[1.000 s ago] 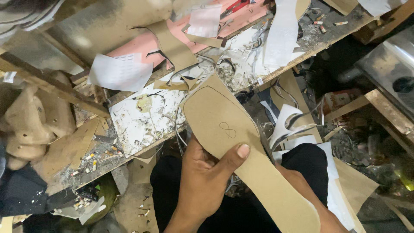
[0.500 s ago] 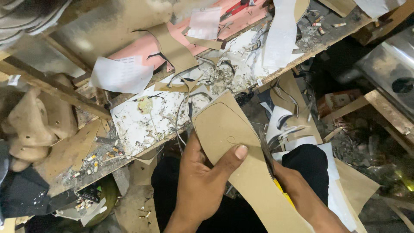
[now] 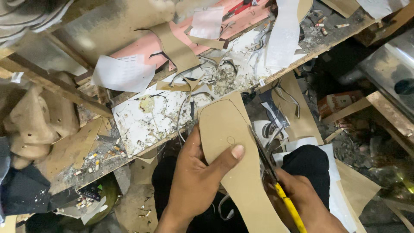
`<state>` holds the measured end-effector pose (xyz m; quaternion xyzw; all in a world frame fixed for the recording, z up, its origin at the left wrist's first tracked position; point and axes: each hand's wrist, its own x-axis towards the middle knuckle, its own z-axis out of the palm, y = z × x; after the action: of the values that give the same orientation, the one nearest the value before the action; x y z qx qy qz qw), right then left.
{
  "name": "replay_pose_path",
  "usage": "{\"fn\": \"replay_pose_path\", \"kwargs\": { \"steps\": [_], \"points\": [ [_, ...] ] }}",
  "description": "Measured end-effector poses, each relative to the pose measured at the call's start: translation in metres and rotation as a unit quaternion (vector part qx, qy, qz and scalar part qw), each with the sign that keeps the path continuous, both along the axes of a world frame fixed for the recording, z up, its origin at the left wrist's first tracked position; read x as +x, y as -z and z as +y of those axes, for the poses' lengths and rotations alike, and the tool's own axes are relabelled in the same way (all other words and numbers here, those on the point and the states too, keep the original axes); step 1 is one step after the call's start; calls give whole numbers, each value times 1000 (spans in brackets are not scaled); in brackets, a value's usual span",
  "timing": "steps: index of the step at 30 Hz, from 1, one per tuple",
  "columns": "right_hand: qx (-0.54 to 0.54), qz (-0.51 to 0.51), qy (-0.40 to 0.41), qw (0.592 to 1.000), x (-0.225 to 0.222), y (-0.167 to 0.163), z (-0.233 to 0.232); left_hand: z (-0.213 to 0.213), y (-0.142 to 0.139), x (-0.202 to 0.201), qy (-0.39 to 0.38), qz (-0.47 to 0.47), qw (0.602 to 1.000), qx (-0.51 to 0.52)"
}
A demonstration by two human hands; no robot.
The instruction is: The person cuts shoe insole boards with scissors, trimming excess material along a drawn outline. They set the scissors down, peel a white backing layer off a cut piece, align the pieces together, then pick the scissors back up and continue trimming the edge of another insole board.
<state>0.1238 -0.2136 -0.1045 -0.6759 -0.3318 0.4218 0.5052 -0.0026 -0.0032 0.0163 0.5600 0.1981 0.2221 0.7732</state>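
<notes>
My left hand [image 3: 196,181] grips a long tan cardboard sole-shaped piece [image 3: 235,159], thumb pressed on its top face, fingers beneath. A pencilled outline runs near the piece's toe end. My right hand [image 3: 306,203] holds scissors with yellow handles [image 3: 269,166]; their blades lie along the right edge of the cardboard piece. Both hands are over my lap, just in front of the workbench edge.
A cluttered white workboard [image 3: 146,121] carries cardboard trimmings and thin curled offcuts. Behind it lie a pink sheet [image 3: 146,45], white papers [image 3: 123,73] and brown cardboard scraps [image 3: 174,45]. Wooden rails [image 3: 56,82] run at left; more scraps and a box [image 3: 338,103] lie on the floor at right.
The cardboard piece has shifted right and nearer to me. My right hand has come up with the scissors against the piece's right edge; a second ago the scissors were not visible.
</notes>
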Motion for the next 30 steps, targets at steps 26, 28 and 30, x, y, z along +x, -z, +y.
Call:
{"fn": "replay_pose_path", "kwargs": {
  "steps": [26,28,30],
  "points": [
    [40,-107,36,993,-5,-23,25,-8,7,-1,77,20,997,8],
    [84,-65,38,994,-6,-29,29,-10,9,-2,90,29,995,-12],
    [54,-82,40,994,-7,-34,30,-10,10,-3,92,15,995,-27]
  ]
}}
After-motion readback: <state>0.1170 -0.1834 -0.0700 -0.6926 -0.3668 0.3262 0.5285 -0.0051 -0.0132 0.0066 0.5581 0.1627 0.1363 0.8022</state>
